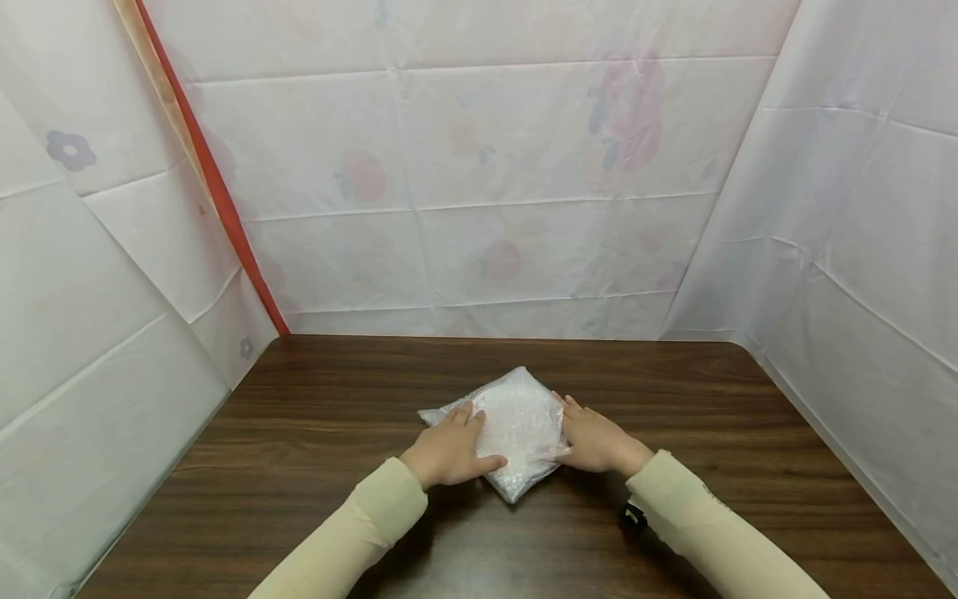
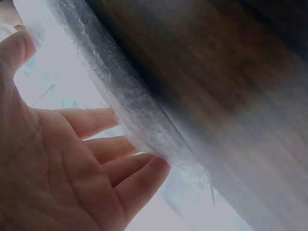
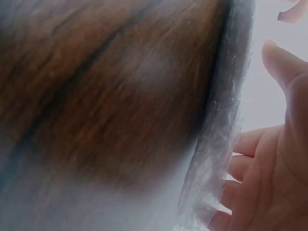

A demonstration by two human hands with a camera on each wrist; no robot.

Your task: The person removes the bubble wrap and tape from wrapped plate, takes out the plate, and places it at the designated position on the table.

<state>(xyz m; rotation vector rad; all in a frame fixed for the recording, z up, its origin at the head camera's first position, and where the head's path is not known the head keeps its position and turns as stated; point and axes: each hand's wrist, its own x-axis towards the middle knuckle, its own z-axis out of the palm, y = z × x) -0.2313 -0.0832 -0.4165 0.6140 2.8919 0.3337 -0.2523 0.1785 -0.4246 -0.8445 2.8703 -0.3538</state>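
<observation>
The left hand is resting extended, ungrasping fingers on the wrapped packet, which is lying on the bench. The right hand is touching the packet's right edge, fingers likewise extended, presumably steadying it.

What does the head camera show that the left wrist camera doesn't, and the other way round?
Only the head camera shows the patterned curtain, the red strip, the pale sleeves and a small black object by the right cuff. Only the left wrist camera shows the creased palm of the left hand; the head camera sees its back. Both share that hand touching the plastic-wrapped package, and the brown table.
</observation>
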